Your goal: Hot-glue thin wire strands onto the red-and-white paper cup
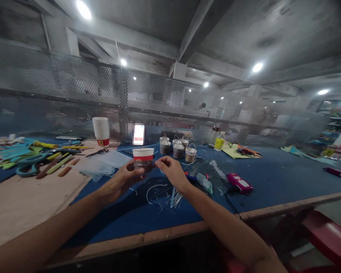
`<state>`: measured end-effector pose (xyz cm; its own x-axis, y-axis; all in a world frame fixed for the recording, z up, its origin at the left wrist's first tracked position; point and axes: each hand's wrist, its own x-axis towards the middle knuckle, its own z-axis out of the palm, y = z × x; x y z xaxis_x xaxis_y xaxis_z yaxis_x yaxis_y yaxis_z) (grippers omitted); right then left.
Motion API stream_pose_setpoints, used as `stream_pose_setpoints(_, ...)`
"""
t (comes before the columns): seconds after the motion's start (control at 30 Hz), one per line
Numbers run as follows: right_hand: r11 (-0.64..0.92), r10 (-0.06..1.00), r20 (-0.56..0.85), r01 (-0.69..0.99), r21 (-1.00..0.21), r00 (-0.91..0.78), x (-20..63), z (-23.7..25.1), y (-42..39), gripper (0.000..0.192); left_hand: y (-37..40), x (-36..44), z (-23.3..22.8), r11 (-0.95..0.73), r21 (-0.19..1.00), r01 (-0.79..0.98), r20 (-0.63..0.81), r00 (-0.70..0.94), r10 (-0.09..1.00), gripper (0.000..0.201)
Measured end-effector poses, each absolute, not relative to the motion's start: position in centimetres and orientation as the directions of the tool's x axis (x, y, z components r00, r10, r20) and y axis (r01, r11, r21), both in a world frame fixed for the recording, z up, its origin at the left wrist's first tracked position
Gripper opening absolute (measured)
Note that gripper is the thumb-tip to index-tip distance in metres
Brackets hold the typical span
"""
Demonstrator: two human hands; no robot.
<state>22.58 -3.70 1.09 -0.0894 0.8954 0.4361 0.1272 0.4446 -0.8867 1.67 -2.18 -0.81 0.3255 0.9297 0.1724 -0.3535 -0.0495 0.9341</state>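
My left hand wraps its fingers and thumb round a paper cup with a white rim, a red band and a dark printed lower part. The cup is upright above the blue table. Beside the cup's right side, my right hand has thumb and fingers pinched together; whatever they hold, if anything, is too small to make out. Beneath the hands lie thin pale strips and a curved white cord. Several small cups with looped handles stand behind my right hand.
A stack of paper cups stands at the back left. Scissors and several tools lie on a brown board. To the right are a magenta device, a yellow bottle and yellow paper. Perforated metal borders the back.
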Motion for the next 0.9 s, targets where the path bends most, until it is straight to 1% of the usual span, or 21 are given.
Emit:
stream_pose_setpoints(0.3,0.447,0.893,0.444,0.044,-0.893,-0.074,22.8,1.2,-4.1,0.026,-1.8,1.5,-1.4,-0.047,0.936,-0.348,0.181,0.364,0.913,0.043)
stream_pose_setpoints(0.57,0.446,0.893,0.443,0.03,-0.894,-0.079,22.9,1.1,-4.1,0.023,-2.8,1.7,-0.6,-0.032,0.936,-0.351,0.193,0.434,0.88,0.043)
stream_pose_setpoints(0.9,0.444,0.893,0.443,0.003,-0.896,-0.078,23.0,0.9,-3.9,0.023,-2.7,1.5,-0.6,-0.032,0.938,-0.346,0.198,0.456,0.868,0.043)
